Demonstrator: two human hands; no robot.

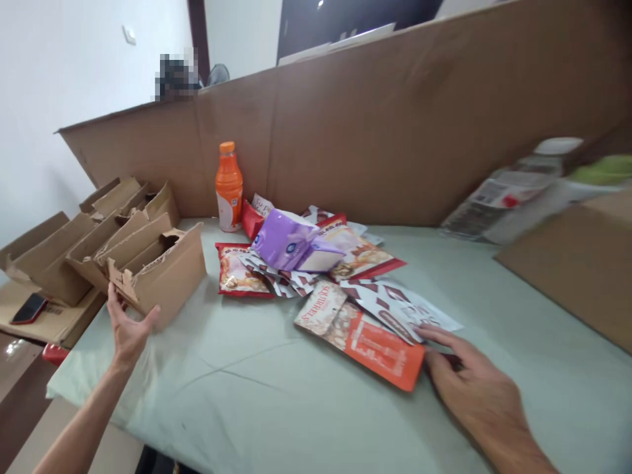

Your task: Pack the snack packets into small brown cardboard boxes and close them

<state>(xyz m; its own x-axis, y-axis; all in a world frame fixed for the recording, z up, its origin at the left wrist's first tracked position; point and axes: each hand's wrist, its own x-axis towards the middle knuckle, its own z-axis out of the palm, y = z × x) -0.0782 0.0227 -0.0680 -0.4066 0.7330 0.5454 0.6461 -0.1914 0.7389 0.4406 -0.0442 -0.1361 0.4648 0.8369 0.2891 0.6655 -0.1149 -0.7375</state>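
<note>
At the left, my left hand (pixel 129 332) grips the near end of a small open-topped cardboard box (pixel 175 289), its fingers on one side and its thumb spread toward the other. On the right, my right hand (pixel 486 388) reaches over the table with index finger and thumb apart. Its index fingertip rests on a white packet with brown squares (pixel 395 306), and the thumb is by the right edge of an orange and beige snack pouch (pixel 370 339) marked SQUIRRELS. The white packet partly overlaps the pouch. The other fingers are mostly hidden.
Behind lie a purple carton (pixel 284 240), red-edged snack bags (pixel 241 271) and an orange bottle (pixel 229 191). More cardboard boxes (pixel 54 257) and a dark phone-like object (pixel 29 309) are at left. A clear bottle (pixel 508 191) leans at right, before a tall cardboard wall (pixel 355 131).
</note>
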